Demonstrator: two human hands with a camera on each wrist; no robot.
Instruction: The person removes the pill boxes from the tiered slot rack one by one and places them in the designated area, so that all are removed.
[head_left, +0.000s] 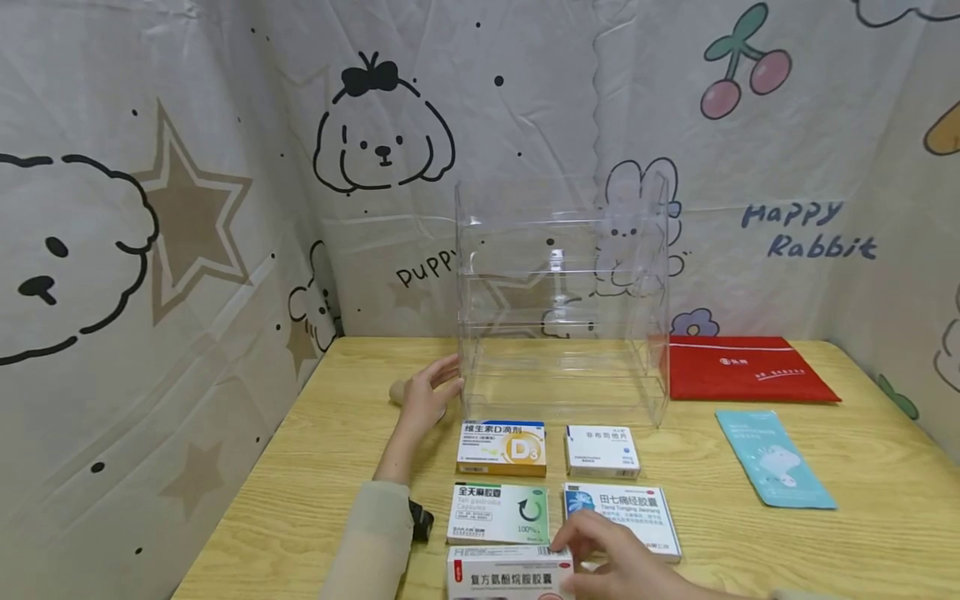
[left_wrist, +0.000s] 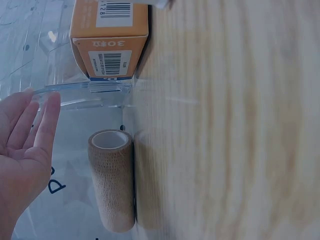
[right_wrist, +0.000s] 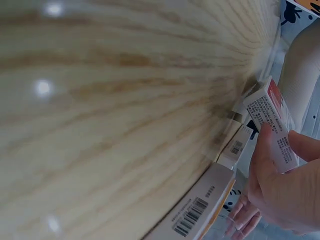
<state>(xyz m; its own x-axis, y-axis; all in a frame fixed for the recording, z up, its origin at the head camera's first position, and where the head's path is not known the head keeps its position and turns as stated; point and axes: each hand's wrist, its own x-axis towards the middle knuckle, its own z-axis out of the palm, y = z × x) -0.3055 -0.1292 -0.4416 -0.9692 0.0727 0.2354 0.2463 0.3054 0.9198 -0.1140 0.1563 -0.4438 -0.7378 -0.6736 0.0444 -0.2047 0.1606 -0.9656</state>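
Observation:
A clear plastic tiered rack (head_left: pixel 558 408) stands on the table. My left hand (head_left: pixel 429 392) touches its left side with fairly straight fingers; in the left wrist view, the fingertips of that hand (left_wrist: pixel 27 142) meet the clear edge. My right hand (head_left: pixel 618 558) pinches a white medicine box with a red mark (head_left: pixel 510 575) by its right end. In the right wrist view, the thumb and fingers of this hand (right_wrist: pixel 292 190) hold that box (right_wrist: pixel 272 127) tilted above the table. The head view cuts off the box's lower part.
Before the rack lie an orange-and-white vitamin D box (head_left: pixel 501 448), a small white box (head_left: pixel 602 451), a green-and-white box (head_left: pixel 498 512) and a blue-and-white box (head_left: pixel 637 521). A tan bandage roll (left_wrist: pixel 112 185) stands left. Right are a red pouch (head_left: pixel 742 371) and a teal packet (head_left: pixel 776 458).

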